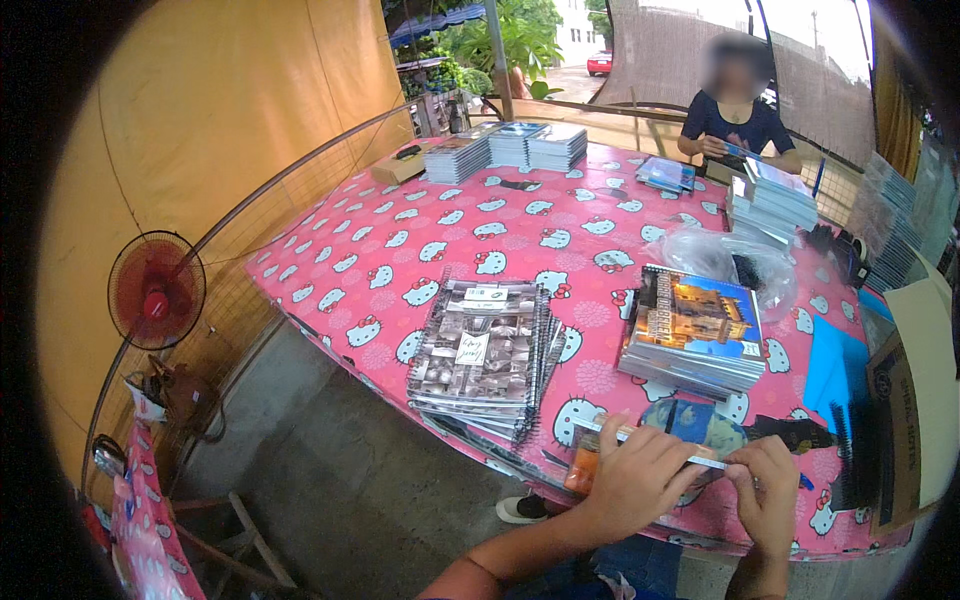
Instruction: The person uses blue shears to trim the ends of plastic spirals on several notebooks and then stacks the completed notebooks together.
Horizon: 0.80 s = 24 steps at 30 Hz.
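Close to the table's near edge lies a printed book or cover (694, 424), blue and yellow at the top and orange at its left. Across it runs a thin white strip (708, 462), either a ruler or the edge of pages; I cannot tell which. My left hand (640, 478) lies over this strip, its fingers curled down around it. At the strip's right end, my right hand (764, 492) has its fingers pinched together; what is between them is hidden. Just beyond are a spiral-notebook stack (480, 350) and a stack with a lit-building cover (700, 320).
A pink patterned cloth (400, 290) covers the table. On the right are a cardboard box (905, 410), blue sheets (838, 370), black wire combs (857, 440) and a clear plastic bag (700, 250). Across the table, a person (738, 125) holds something beside stacked books (770, 200). A fan (155, 290) stands left.
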### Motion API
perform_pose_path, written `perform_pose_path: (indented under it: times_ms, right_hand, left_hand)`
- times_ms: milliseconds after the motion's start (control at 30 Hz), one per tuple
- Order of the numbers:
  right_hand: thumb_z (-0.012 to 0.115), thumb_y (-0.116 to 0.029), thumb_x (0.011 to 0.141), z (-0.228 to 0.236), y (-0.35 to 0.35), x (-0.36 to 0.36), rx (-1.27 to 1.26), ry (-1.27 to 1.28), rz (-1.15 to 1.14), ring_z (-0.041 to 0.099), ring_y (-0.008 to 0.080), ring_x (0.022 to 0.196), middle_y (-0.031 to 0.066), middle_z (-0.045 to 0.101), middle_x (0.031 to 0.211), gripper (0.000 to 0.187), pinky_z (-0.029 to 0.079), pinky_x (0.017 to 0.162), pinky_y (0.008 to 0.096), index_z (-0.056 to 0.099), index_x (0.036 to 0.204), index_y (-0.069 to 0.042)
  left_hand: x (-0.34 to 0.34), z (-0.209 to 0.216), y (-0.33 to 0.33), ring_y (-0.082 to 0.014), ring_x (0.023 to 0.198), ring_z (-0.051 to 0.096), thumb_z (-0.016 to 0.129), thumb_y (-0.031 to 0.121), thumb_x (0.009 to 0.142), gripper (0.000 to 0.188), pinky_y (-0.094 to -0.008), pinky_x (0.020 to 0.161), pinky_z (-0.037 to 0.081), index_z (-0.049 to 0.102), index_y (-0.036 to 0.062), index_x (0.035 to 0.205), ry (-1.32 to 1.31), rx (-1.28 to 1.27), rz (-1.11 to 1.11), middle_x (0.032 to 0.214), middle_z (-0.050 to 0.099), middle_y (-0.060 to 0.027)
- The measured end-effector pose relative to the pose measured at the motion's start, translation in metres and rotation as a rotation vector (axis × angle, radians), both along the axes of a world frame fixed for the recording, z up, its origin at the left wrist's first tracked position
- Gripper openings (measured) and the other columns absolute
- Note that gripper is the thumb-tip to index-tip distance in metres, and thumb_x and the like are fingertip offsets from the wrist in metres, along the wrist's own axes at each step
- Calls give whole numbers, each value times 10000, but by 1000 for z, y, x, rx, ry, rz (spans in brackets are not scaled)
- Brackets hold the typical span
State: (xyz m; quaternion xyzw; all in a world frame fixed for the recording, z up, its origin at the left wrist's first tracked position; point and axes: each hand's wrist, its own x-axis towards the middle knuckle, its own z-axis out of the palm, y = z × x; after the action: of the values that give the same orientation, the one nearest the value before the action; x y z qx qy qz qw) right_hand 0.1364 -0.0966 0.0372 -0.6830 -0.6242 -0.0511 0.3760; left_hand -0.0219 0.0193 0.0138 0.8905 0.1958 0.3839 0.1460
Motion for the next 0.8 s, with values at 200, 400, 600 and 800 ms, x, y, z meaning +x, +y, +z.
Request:
perform_pose_path:
  times_ms: [200,400,600,800]
  right_hand:
    - [731,-215,697,0,3,-4,39,-36,30,524,298,725,112,542,756,264,400,635,388,609,831,-24]
    - [727,-180,681,5,5,-8,44,6,12,526,292,735,110,545,777,250,401,636,390,608,844,-32]
    - [698,-136,696,14,8,-16,26,-40,-9,524,295,765,114,536,775,220,397,654,400,598,858,-26]
    - [703,-94,667,1,6,-11,47,-108,15,512,296,762,114,537,786,220,388,664,394,594,847,-29]
  left_hand:
    - [0,0,0,-125,803,575,676,295,804,221,-410,893,277,673,245,1020,-45,-6,-6,866,642,54]
    - [0,-4,0,-137,809,567,670,286,811,219,-419,868,282,664,220,1019,-62,11,-8,853,631,44]
    - [1,-4,0,-143,822,551,666,287,815,204,-424,881,272,664,221,1009,-53,8,-3,841,621,40]
    - [3,-7,-2,-142,825,558,673,286,809,205,-428,902,264,667,208,999,-81,11,6,852,629,42]
